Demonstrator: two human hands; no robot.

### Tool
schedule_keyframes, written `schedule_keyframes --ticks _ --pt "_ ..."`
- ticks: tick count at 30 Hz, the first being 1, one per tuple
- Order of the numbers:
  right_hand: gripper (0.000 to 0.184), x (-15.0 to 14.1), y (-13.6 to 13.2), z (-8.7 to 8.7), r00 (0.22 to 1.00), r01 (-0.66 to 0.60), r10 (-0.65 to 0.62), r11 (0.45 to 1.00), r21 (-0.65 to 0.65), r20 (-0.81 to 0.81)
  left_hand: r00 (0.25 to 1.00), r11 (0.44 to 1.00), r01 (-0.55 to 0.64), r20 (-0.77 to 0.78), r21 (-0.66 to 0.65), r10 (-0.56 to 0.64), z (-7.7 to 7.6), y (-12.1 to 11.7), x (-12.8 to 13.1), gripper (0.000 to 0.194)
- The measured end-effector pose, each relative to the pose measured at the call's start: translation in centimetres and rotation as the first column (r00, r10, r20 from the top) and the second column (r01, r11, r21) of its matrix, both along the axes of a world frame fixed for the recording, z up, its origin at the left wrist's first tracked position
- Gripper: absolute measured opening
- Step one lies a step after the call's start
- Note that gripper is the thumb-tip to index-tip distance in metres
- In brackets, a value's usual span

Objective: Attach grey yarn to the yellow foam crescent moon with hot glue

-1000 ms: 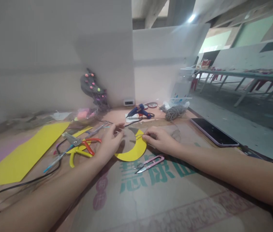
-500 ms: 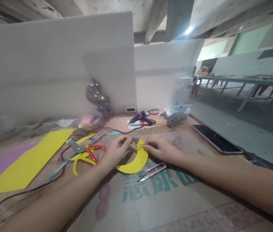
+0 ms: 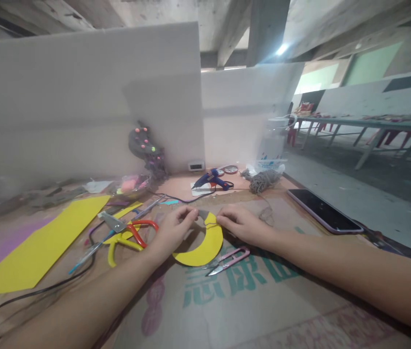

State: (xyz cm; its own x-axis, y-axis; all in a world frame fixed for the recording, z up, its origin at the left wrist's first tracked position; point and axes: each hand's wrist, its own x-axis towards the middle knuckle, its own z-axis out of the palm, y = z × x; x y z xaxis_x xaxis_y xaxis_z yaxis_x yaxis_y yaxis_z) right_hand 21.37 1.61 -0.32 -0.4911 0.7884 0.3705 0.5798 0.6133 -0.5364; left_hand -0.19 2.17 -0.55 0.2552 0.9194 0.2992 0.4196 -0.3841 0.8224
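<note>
A yellow crescent-shaped piece (image 3: 205, 249), flat like craft foam or card, is held just above the cardboard; its upper end is covered in grey yarn (image 3: 204, 213). My left hand (image 3: 180, 222) is closed at that upper end, thumb and forefinger pinched together. On the other side, my right hand (image 3: 238, 222) pinches a strand of the grey yarn at the crescent's outer edge. The strand crosses the yellow face between the two hands. Just below my right hand lie pink-handled thread snips (image 3: 231, 261).
Left of my hands are red-and-yellow-handled pliers (image 3: 125, 232), a pen (image 3: 89, 254) and a yellow sheet (image 3: 45, 247). Behind stand a blue glue gun (image 3: 212, 179) with its cord, a grey yarn ball (image 3: 264, 181) and a plastic jug (image 3: 272, 143). A phone (image 3: 323, 211) lies right.
My hands hold nearly the same place on the crescent. The strand across its yellow face has shifted slightly, and the whole view has tilted a little.
</note>
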Motion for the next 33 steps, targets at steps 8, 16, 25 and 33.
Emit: schedule_keyframes --ticks 8,16,25,33 --pt "0.02 0.14 0.25 -0.44 0.999 -0.008 0.006 0.998 -0.056 -0.032 1.0 1.0 0.016 0.01 -0.017 -0.016 -0.31 0.03 -0.05 0.031" --pt "0.024 0.0 0.05 -0.18 0.999 -0.009 0.006 0.998 -0.069 -0.049 0.999 0.999 0.036 0.034 -0.025 -0.035 -0.79 0.29 -0.18 0.032" --pt "0.006 0.01 0.09 -0.29 0.974 0.094 -0.089 0.995 0.014 -0.207 1.0 0.999 -0.002 0.023 -0.041 0.003 -0.72 0.38 -0.2 0.035" --pt "0.032 0.52 -0.29 -0.26 0.959 0.165 -0.112 0.967 0.193 -0.259 1.0 1.0 0.001 0.029 -0.027 0.0 -0.72 0.34 -0.06 0.036"
